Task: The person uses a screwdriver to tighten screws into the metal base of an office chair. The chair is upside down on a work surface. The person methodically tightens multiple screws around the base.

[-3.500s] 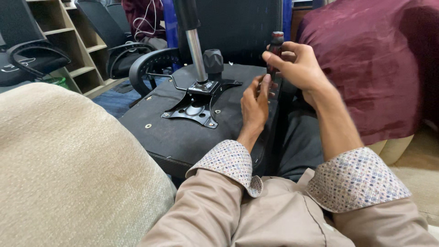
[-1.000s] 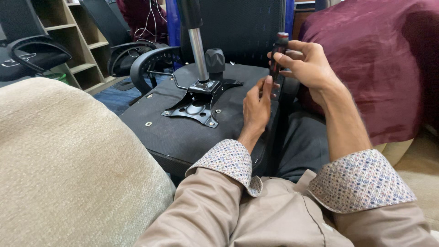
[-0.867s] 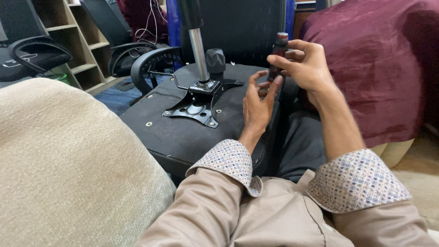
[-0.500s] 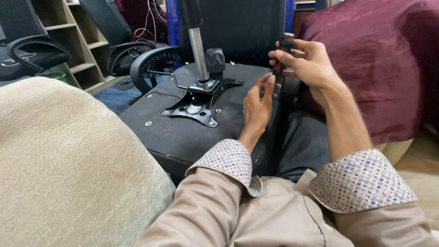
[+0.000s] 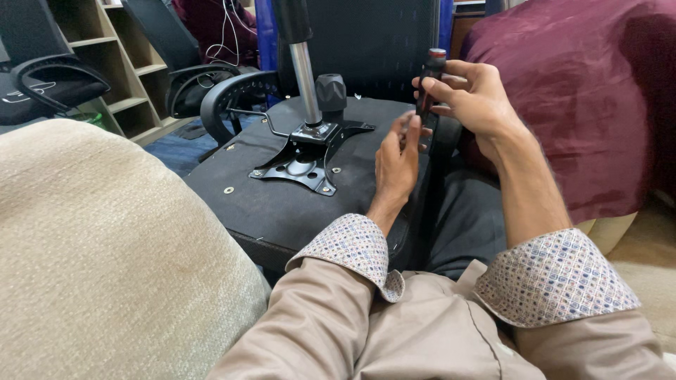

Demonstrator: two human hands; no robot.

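Note:
My right hand (image 5: pixel 473 102) grips the dark handle of a screwdriver (image 5: pixel 429 79), held upright over the right edge of an overturned black office chair seat (image 5: pixel 267 211). My left hand (image 5: pixel 396 158) sits just below it, fingers pinched at the tool's lower end; what they pinch is hidden. A black metal mounting plate (image 5: pixel 304 156) with a grey gas cylinder (image 5: pixel 305 74) and a black knob (image 5: pixel 330 93) is bolted to the seat's underside, left of both hands.
A beige cushion (image 5: pixel 105 253) fills the lower left. A maroon cushion (image 5: pixel 598 98) lies at the right. Black chair armrests (image 5: pixel 229 95), another chair (image 5: pixel 49 77) and wooden shelves (image 5: pixel 113 63) stand behind at the left.
My right hand has lifted the screwdriver slightly and shifted a little right. My left hand's fingers have stayed at the tool's lower end.

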